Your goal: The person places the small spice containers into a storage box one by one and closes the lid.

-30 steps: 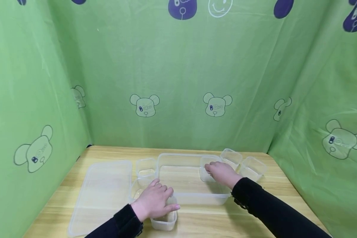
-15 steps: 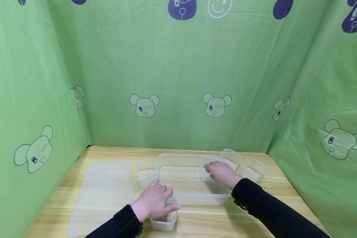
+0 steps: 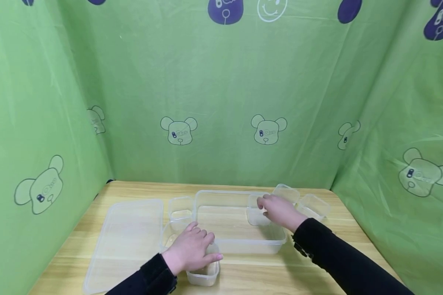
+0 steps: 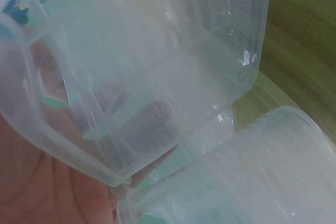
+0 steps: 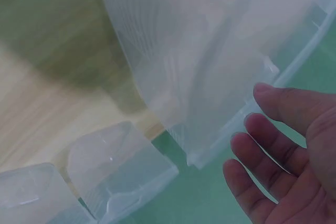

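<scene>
In the head view, my left hand (image 3: 192, 250) rests over a small clear plastic container (image 3: 202, 280) at the front, thumb stretched to the right and fingers loosely bent. Another clear container (image 3: 172, 229) lies partly hidden behind that hand. The left wrist view has the palm beside a container's rim, with fingers showing through the clear wall. Over the right end of a large clear plastic box (image 3: 247, 247), my right hand (image 3: 280, 211) hovers with nothing in it. Beneath its fingertips a small container (image 3: 257, 218) stands inside the box. The right wrist view shows thumb and fingers (image 5: 262, 166) apart.
A flat clear lid (image 3: 127, 246) lies at the left of the wooden table (image 3: 251, 274). One small container (image 3: 181, 205) stands left of the box. Two more, a far one (image 3: 285, 191) and a nearer one (image 3: 314, 205), sit at the right. Green cloth (image 3: 225, 90) surrounds the table.
My right hand has let go of the small container in the box and drawn slightly up and to the right. The left hand stays in place.
</scene>
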Action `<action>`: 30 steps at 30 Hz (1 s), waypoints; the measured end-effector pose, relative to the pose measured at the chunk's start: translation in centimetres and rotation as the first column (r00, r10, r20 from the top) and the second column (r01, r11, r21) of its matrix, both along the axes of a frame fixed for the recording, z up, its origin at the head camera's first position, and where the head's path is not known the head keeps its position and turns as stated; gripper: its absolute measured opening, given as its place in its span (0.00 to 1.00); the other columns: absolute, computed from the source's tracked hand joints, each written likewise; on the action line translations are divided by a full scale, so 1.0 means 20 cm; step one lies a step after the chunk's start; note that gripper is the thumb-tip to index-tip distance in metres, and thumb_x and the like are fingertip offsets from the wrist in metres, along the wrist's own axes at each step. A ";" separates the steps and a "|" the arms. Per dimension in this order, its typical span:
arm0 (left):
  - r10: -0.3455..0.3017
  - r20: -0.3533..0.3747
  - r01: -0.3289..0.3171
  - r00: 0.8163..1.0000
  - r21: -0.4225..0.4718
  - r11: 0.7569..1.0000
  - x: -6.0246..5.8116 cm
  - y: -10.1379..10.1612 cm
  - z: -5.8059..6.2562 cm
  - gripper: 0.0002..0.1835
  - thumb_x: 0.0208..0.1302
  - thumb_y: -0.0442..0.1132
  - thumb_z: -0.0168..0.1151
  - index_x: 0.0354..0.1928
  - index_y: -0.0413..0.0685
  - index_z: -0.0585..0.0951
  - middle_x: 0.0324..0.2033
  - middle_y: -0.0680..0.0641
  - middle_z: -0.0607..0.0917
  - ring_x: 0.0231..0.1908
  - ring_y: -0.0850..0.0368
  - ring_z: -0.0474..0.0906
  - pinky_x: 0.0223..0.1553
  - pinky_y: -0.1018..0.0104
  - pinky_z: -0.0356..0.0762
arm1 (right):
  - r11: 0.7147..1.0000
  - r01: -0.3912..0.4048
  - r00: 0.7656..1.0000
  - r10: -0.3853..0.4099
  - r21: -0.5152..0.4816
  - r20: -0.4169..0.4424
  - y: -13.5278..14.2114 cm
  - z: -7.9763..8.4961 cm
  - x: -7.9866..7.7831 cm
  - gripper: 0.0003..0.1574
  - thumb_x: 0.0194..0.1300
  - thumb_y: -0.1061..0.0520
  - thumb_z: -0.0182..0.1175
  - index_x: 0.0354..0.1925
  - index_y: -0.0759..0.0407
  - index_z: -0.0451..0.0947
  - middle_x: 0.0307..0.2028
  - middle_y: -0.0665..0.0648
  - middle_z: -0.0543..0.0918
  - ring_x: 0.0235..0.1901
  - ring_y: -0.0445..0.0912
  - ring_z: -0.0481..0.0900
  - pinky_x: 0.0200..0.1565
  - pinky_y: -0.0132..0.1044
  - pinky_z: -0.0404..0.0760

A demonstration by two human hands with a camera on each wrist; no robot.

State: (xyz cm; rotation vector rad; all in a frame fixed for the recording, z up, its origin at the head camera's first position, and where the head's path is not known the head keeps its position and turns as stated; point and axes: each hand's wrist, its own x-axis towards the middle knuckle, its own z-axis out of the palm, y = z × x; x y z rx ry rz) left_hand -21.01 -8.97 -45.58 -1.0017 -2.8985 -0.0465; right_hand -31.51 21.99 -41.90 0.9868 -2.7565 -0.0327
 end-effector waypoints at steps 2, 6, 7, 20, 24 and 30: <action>-0.002 -0.004 0.002 1.000 0.001 1.000 0.00 0.00 0.00 0.37 0.69 0.73 0.40 0.56 0.51 0.78 0.46 0.49 0.86 0.53 0.51 0.79 0.70 0.47 0.59 | 1.000 -0.006 1.000 0.006 -0.014 0.002 0.02 0.02 -0.01 0.19 0.49 0.67 0.75 0.33 0.56 0.74 0.28 0.51 0.77 0.28 0.48 0.78 0.29 0.41 0.79; -0.018 -0.023 0.018 1.000 0.015 1.000 0.00 -0.01 -0.01 0.37 0.70 0.73 0.38 0.55 0.50 0.79 0.45 0.48 0.86 0.52 0.50 0.79 0.69 0.46 0.60 | 0.999 -0.009 1.000 0.009 -0.048 -0.008 0.06 0.05 -0.02 0.18 0.50 0.68 0.74 0.32 0.56 0.75 0.28 0.52 0.79 0.29 0.47 0.77 0.33 0.42 0.79; -0.021 -0.027 0.022 0.999 0.020 1.000 0.00 -0.01 -0.02 0.37 0.71 0.72 0.38 0.55 0.50 0.79 0.45 0.48 0.86 0.52 0.50 0.79 0.69 0.46 0.60 | 0.999 -0.007 1.000 0.006 -0.051 -0.015 0.08 0.06 -0.02 0.17 0.50 0.68 0.74 0.32 0.57 0.75 0.29 0.52 0.80 0.30 0.47 0.77 0.34 0.42 0.79; -0.013 -0.023 0.014 1.000 0.010 1.000 -0.01 -0.01 -0.03 0.38 0.70 0.74 0.35 0.55 0.51 0.78 0.46 0.49 0.85 0.53 0.50 0.79 0.70 0.48 0.59 | 0.991 0.094 0.996 -0.095 -0.095 -0.002 0.28 0.08 -0.03 0.18 0.51 0.67 0.73 0.31 0.57 0.72 0.27 0.50 0.74 0.26 0.44 0.71 0.29 0.40 0.75; -0.018 -0.044 0.019 0.999 0.015 1.000 -0.03 -0.01 -0.07 0.40 0.70 0.75 0.31 0.54 0.51 0.78 0.45 0.50 0.85 0.52 0.51 0.79 0.69 0.48 0.60 | 0.987 0.136 0.991 -0.135 -0.090 0.017 0.36 0.07 -0.04 0.15 0.53 0.66 0.72 0.31 0.57 0.73 0.26 0.51 0.76 0.26 0.45 0.73 0.30 0.42 0.76; -0.028 -0.042 0.029 0.999 0.021 0.999 -0.02 -0.02 -0.05 0.38 0.70 0.73 0.36 0.53 0.51 0.79 0.44 0.49 0.85 0.52 0.49 0.79 0.68 0.47 0.61 | 0.982 0.165 0.986 -0.165 -0.088 0.006 0.44 0.07 -0.05 0.15 0.53 0.66 0.71 0.30 0.57 0.72 0.26 0.52 0.76 0.26 0.46 0.74 0.31 0.44 0.77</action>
